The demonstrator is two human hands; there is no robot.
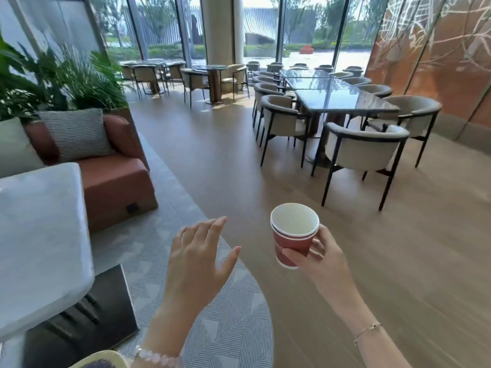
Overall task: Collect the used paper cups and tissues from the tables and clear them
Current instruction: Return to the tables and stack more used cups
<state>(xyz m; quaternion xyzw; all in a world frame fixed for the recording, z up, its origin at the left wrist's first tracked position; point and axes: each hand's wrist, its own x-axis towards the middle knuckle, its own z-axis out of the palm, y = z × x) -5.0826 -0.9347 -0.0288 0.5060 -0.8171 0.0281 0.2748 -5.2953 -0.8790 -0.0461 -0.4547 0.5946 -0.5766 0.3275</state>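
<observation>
- The red paper cups [292,240] are showing two white rims, one nested in the other. The print on the side is too blurred to read, and fingers are hiding part of the wall.
- The right hand [318,258] is gripping the paper cups upright in the air, thumb in front and fingers wrapping behind.
- The left hand [196,258] is hanging left of the cups, fingers spread and relaxed, grasping nothing.
- Far left of the cups, a white tabletop [39,235] is running out of frame, and its dark base is smearing into blur.
- Below the cups, a grey patterned rug [225,328] is meeting a wooden floor [398,261].
- Beyond the cups, a long glass table [340,96] is standing ringed by beige chairs [364,147].
- Up and left of the cups, a rust armchair [114,181] is carrying a striped cushion [75,134] in front of the plants [66,75].
</observation>
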